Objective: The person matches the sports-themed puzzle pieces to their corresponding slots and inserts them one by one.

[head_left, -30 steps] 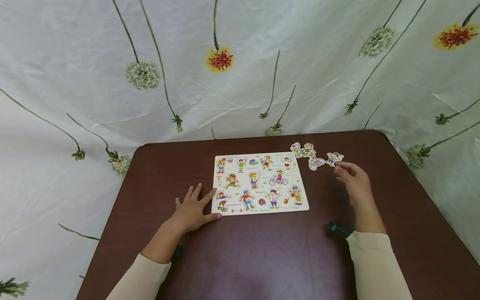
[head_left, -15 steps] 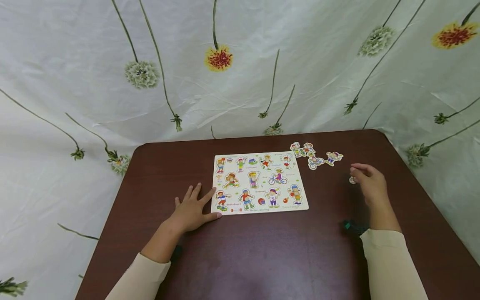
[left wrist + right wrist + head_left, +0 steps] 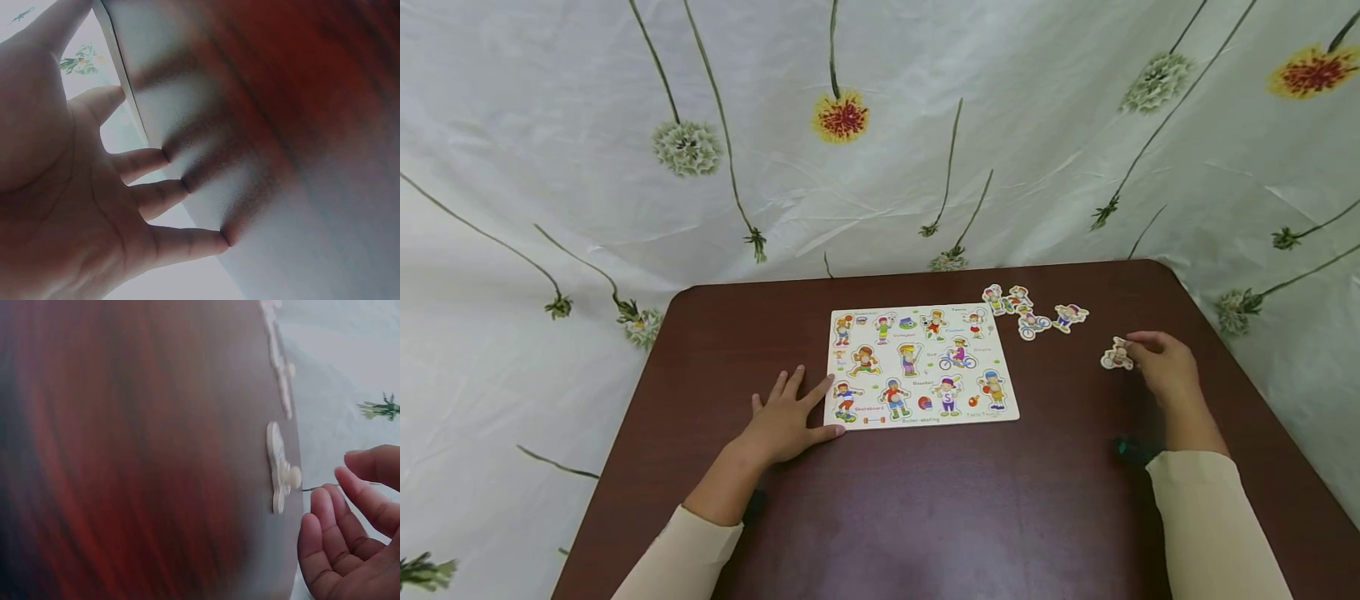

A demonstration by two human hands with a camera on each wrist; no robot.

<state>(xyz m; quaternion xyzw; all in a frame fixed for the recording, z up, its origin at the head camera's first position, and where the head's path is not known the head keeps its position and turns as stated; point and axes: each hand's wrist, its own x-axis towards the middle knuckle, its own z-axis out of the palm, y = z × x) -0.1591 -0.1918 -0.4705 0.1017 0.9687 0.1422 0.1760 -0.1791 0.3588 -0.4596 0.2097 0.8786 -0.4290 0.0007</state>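
Observation:
My left hand (image 3: 786, 425) lies with fingers spread on the table, index finger and thumb at the left edge of a white puzzle board (image 3: 886, 392) with pictures of children at sports. The left wrist view shows its fingertips (image 3: 226, 240) down on the table top. A figure-shaped puzzle piece (image 3: 1117, 354) lies right of the board, and my right hand (image 3: 1167, 367) is just beside it. In the right wrist view, this piece (image 3: 275, 465) has a small knob (image 3: 292, 477), with a gap between it and my loosely bent fingers (image 3: 312, 540).
Several more puzzle pieces lie by the board's upper right corner, among them a bicycle piece (image 3: 1032, 323) and a separate figure piece (image 3: 1069, 317). A flowered cloth (image 3: 880, 192) hangs behind the dark brown table (image 3: 760, 317).
My right hand has moved right from beside the figure piece, carrying another piece. That piece now lies on the table, released. The left hand and the board have stayed put.

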